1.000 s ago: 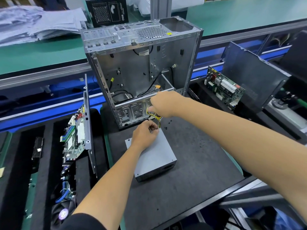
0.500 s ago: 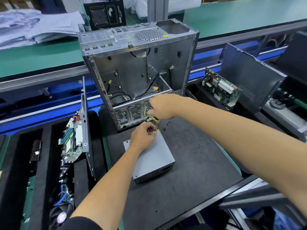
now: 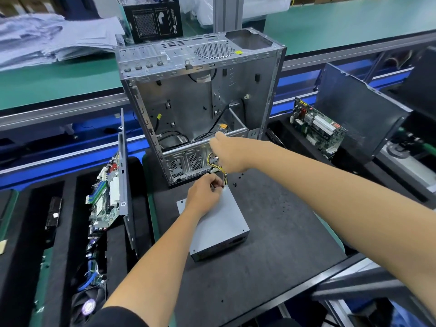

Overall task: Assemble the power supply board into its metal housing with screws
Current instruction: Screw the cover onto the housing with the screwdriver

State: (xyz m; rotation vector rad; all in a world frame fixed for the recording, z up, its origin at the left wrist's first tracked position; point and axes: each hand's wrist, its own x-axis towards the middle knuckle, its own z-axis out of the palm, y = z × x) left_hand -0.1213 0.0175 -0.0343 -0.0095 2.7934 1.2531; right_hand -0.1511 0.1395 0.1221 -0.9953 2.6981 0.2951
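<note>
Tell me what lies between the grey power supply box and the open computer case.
In the head view, the yellow-and-black cable bundle spans that gap, held by the left hand and right hand, over black mat.

bright, even overhead light — soft shadows, edges bowed by wide-angle lens

Both arms reach forward and converge at centre. The left hand point(image 3: 203, 197) sits low with fingers curled in a pinch at its far tip, wrist straight, a dark sleeve at the upper arm. The right hand point(image 3: 227, 154) is higher, palm down, fingers curled under and hidden.
</note>
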